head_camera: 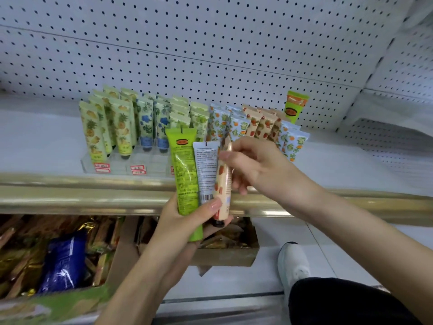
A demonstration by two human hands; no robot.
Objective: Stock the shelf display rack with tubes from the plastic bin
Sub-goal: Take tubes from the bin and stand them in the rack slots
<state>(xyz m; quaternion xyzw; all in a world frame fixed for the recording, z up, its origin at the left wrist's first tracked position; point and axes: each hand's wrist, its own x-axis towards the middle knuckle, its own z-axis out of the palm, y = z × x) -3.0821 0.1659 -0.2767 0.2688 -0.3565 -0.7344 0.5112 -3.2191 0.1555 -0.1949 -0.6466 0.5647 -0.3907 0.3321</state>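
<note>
My left hand [187, 221] grips three tubes fanned upright: a bright green tube [184, 170], a pale blue tube [207, 170] showing its printed back, and a peach strawberry tube [223, 184]. My right hand [255, 165] pinches the upper part of the strawberry tube between thumb and fingers. Behind them a clear display rack [145, 160] on the white shelf [42, 141] holds rows of upright patterned tubes: pineapple, blue flower, green, orange and strawberry prints. One green tube [295, 106] stands alone at the back right. The plastic bin is not in view.
A gold shelf rail [82, 193] runs across in front of the rack. Below it, cardboard boxes [229, 256] hold packaged goods, including a blue packet [63, 261]. A white pegboard [210, 43] backs the shelf. My white shoe [294, 261] stands on the pale floor.
</note>
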